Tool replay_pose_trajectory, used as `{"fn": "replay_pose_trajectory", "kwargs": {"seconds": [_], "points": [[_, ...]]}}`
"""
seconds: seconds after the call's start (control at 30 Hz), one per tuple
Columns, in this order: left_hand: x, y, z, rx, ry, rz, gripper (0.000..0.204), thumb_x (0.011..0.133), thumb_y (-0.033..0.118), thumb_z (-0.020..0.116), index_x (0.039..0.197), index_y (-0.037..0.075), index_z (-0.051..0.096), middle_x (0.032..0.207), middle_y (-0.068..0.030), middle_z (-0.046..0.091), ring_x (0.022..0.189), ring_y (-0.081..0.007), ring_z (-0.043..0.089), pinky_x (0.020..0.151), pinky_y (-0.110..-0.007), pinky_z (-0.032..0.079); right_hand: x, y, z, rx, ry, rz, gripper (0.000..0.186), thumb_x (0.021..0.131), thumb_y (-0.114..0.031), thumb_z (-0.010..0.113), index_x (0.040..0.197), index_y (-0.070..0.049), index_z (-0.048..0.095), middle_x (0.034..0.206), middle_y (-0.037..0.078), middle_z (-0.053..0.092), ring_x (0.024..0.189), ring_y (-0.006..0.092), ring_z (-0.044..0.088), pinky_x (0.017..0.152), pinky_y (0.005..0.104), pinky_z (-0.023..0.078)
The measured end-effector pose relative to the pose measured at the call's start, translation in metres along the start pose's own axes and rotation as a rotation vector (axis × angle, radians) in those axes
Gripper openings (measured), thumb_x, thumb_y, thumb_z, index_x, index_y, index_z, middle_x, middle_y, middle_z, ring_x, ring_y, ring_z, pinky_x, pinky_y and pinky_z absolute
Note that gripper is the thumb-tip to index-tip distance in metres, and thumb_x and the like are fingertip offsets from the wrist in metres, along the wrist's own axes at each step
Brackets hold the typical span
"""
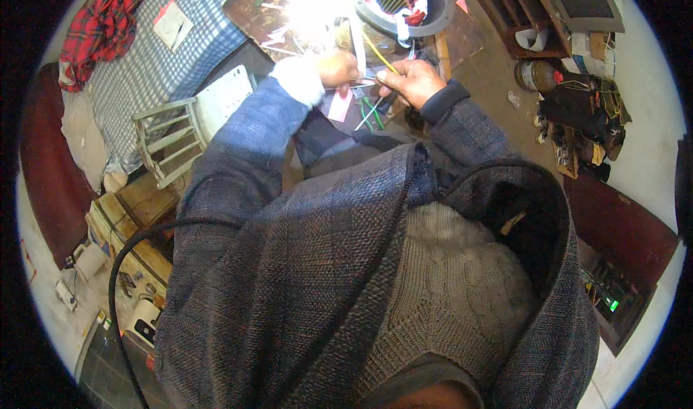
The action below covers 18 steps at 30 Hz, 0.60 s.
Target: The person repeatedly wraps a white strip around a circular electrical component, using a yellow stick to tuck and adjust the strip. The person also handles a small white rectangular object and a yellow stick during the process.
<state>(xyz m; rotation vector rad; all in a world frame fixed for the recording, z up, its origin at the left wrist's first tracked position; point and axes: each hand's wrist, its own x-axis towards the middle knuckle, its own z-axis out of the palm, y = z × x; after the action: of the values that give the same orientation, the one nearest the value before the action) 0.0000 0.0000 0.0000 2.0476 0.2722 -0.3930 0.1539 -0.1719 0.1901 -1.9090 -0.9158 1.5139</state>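
My right hand (413, 83) is closed in a pinch around the lower end of a yellow wire (379, 51). That wire runs up towards a motor stator (393, 1), a round grey housing with coils inside. Close beside it, my left hand (338, 70) has its fingers pressed together at a thin strand between the two hands; glare keeps me from making out what it grips. Below the hands lie a pair of green-handled pliers (370, 111) and a pink strip (341, 104).
A very bright lamp glare (317, 12) washes out part of the wooden bench (249, 8). To the left stand a pale slatted chair (173, 131) and a checked cloth (209, 37). On the right are a large bottle (535, 75) and an open wooden cabinet (512, 19).
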Motion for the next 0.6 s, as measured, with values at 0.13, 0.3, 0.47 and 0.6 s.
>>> {"fn": "replay_pose_trajectory", "kwargs": {"seconds": [0.13, 0.3, 0.47, 0.6], "points": [[-0.025, 0.077, 0.014, 0.080, -0.015, 0.025, 0.023, 0.098, 0.019, 0.059, 0.095, -0.001, 0.071, 0.084, -0.0203, 0.071, 0.083, -0.0344, 0.072, 0.075, -0.046, 0.054, -0.006, 0.000, -0.015, -0.002, 0.032, 0.011, 0.027, 0.104, -0.026, 0.062, 0.108, -0.001, 0.072, 0.085, 0.003, 0.072, 0.053, 0.0055, 0.046, 0.048, 0.0235, 0.035], [-0.073, 0.059, -0.008, -0.272, 0.977, -0.279, 0.023, 0.100, 0.016, 0.060, 0.116, 0.002, 0.070, 0.104, -0.0215, 0.075, 0.099, -0.0342, 0.073, 0.086, -0.043, 0.056, 0.003, 0.001, -0.016, -0.041, 0.055, -0.032, 0.027, 0.104, -0.026, 0.062, 0.108, -0.001, 0.072, 0.085, 0.002, 0.073, 0.054, 0.0055, 0.046, 0.048, 0.0240, 0.036], [-0.073, 0.025, -0.057, -0.285, 1.232, -0.060, 0.024, 0.101, 0.012, 0.061, 0.121, 0.001, 0.068, 0.112, -0.0134, 0.076, 0.103, -0.0222, 0.073, 0.091, -0.036, 0.056, 0.003, 0.004, -0.005, -0.045, 0.006, 0.042, 0.029, 0.105, -0.027, 0.061, 0.109, -0.001, 0.072, 0.086, 0.002, 0.073, 0.054, 0.0054, 0.047, 0.049, 0.0240, 0.038], [-0.036, 0.029, -0.071, -0.116, 1.155, 0.166, 0.032, 0.099, 0.018, 0.065, 0.127, 0.002, 0.068, 0.118, -0.0134, 0.074, 0.110, -0.0217, 0.070, 0.095, -0.036, 0.053, 0.007, 0.006, -0.002, -0.029, 0.001, 0.031, 0.029, 0.105, -0.027, 0.061, 0.109, -0.001, 0.072, 0.087, 0.003, 0.073, 0.054, 0.0051, 0.047, 0.049, 0.0232, 0.038]]}}
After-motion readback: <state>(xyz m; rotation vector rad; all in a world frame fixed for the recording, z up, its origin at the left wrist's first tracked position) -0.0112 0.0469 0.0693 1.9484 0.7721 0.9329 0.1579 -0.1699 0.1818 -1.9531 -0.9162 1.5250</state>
